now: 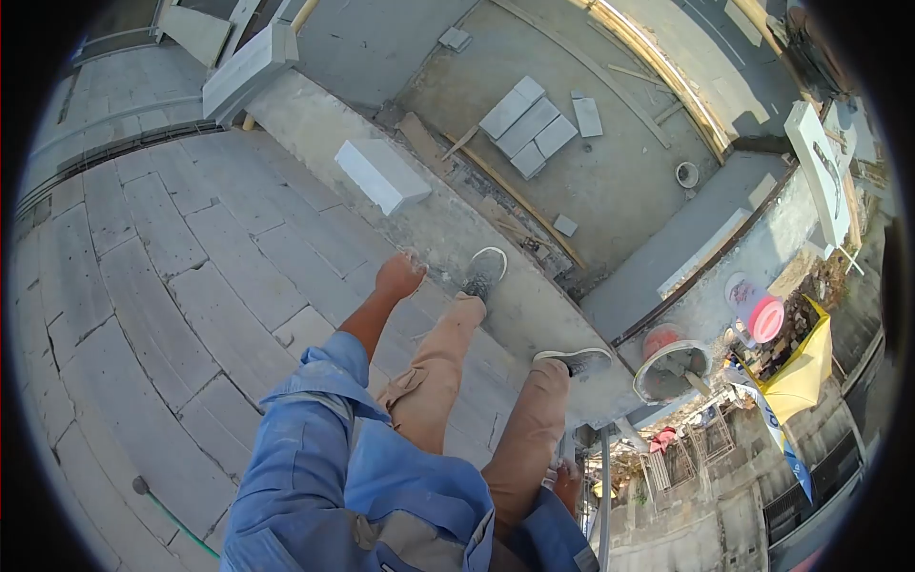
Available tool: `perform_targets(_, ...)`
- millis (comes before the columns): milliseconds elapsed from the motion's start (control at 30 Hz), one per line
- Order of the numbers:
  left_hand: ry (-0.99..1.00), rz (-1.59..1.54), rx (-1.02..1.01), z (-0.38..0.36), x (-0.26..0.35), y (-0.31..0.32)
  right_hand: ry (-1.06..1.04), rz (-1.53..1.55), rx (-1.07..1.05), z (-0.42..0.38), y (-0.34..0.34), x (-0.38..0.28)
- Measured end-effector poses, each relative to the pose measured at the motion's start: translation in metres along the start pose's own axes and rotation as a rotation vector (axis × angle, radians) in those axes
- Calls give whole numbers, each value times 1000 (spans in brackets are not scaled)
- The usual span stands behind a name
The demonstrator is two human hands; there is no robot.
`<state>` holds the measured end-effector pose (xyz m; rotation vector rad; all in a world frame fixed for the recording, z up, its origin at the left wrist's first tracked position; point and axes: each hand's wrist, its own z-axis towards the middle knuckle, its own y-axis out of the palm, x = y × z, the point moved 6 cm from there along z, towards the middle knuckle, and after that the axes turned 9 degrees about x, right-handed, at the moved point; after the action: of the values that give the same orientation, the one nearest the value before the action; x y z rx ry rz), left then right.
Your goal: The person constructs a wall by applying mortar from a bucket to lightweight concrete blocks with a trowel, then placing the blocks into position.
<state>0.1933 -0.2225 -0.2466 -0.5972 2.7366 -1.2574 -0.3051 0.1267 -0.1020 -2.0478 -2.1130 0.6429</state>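
My left hand (400, 275) hangs over the paved surface beside my left shoe, its fingers curled in and dusty at the tips. I see nothing in it. Nearest to it, a white block (381, 175) lies on the concrete wall top (310, 119). My right hand (568, 484) is low beside my right leg, near a thin metal pole (604, 496); the sleeve and leg cover most of it, and its fingers are hidden. Both shoes stand on the wall top. A bucket (672, 372) with a handled tool in it is by my right shoe.
A drop opens beside the wall; below it, several grey blocks (529, 124) and a small bucket (686, 174) stand on a floor. A pink-and-clear jug (762, 317) stands past the near bucket. Yellow fabric (803, 367) hangs at right. Grey paving (143, 305) fills the left.
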Motion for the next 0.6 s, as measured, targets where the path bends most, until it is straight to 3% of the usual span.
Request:
perform_targets(33, 3, 68, 144, 35, -35, 12, -162, -88, 17, -6, 12, -21)
perform_targets(67, -72, 202, 47, 45, -19, -25, -158, -121, 26, -8, 18, -24)
perform_targets(133, 241, 664, 288, 85, -23, -41, -123, -111, 8, -12, 32, -25)
perform_targets(167, 240, 639, 270, 99, -28, -43, 42, 100, -50, -25, 40, -43)
perform_targets(233, 395, 920, 338, 127, -33, -54, 46, 113, -40, -52, 41, -83)
perform_targets(333, 415, 951, 292, 154, -59, -49, 11, 188, -81, -42, 79, -105)
perform_targets(400, 450, 891, 344, 160, -78, -38, -20, -99, -117, -36, 82, -124)
perform_targets(467, 502, 835, 418, 171, -79, -37, -71, -106, -79, -16, 89, -123)
perform_targets(600, 546, 772, 356, 176, -73, -37, -103, -102, -20, -18, 119, -154)
